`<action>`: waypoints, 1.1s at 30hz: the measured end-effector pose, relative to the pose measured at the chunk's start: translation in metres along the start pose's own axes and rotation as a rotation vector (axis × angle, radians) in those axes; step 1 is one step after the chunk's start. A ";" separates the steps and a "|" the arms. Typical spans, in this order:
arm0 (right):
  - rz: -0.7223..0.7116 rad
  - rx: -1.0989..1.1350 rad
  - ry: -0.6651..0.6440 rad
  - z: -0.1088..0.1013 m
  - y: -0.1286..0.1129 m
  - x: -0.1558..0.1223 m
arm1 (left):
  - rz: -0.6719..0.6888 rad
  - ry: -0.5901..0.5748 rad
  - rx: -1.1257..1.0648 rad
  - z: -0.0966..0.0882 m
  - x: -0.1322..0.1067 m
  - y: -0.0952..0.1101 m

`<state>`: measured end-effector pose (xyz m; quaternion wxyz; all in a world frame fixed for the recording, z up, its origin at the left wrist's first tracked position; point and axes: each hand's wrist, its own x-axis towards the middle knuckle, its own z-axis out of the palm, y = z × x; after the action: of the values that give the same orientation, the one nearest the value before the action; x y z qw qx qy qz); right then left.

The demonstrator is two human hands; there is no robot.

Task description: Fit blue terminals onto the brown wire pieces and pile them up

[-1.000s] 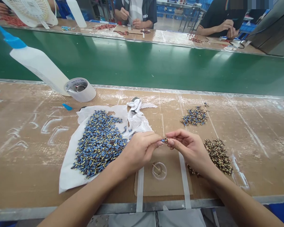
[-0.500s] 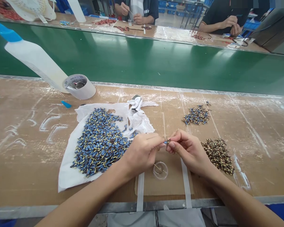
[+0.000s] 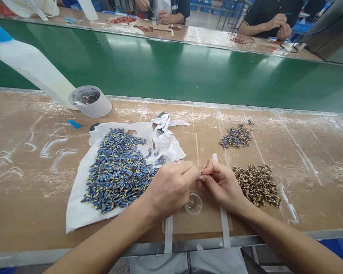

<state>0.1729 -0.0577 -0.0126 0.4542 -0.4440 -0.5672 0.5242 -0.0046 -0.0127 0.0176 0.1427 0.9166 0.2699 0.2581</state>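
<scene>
Near the bench's (image 3: 303, 213) front edge, the left hand (image 3: 171, 186) and right hand (image 3: 224, 184) meet. Both pinch one tiny piece (image 3: 202, 174) between their fingertips. It seems to lie crosswise, hand to hand, just above a clear dish (image 3: 193, 204).

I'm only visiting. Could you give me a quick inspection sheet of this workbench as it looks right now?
Surface: cardboard-covered bench, smeared white, with tape strips.
Job's things: small part; big blue pile on a white sheet; smaller blue pile; dark pile; clear cup just below the hands.
Clutter: tape roll, squeeze bottle, blue cap.
Grippers: left hand and right hand both pinch the small part.
Cables: one dark lead on the far bench.
Surroundings: green conveyor belt; co-worker's hands beyond it.
</scene>
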 end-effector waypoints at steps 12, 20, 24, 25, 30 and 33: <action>0.085 -0.027 0.118 -0.012 -0.012 0.008 | -0.100 -0.038 -0.193 -0.001 0.004 -0.007; 0.099 0.028 0.070 -0.007 -0.009 0.002 | -0.098 -0.053 -0.186 0.009 0.000 -0.006; 0.065 -0.029 0.024 -0.006 -0.009 0.002 | -0.069 -0.050 -0.140 0.010 -0.001 -0.006; 0.060 -0.032 0.017 -0.006 -0.008 0.002 | -0.066 -0.052 -0.120 0.011 -0.002 -0.006; 0.051 -0.064 -0.005 -0.007 -0.003 0.001 | -0.074 -0.087 -0.084 0.013 -0.003 -0.006; 0.048 -0.108 -0.006 -0.007 -0.001 -0.001 | -0.084 -0.100 -0.084 0.014 -0.004 -0.007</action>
<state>0.1801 -0.0568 -0.0118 0.4150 -0.4799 -0.5852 0.5049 -0.0026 -0.0112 0.0017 0.2051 0.9094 0.2894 0.2170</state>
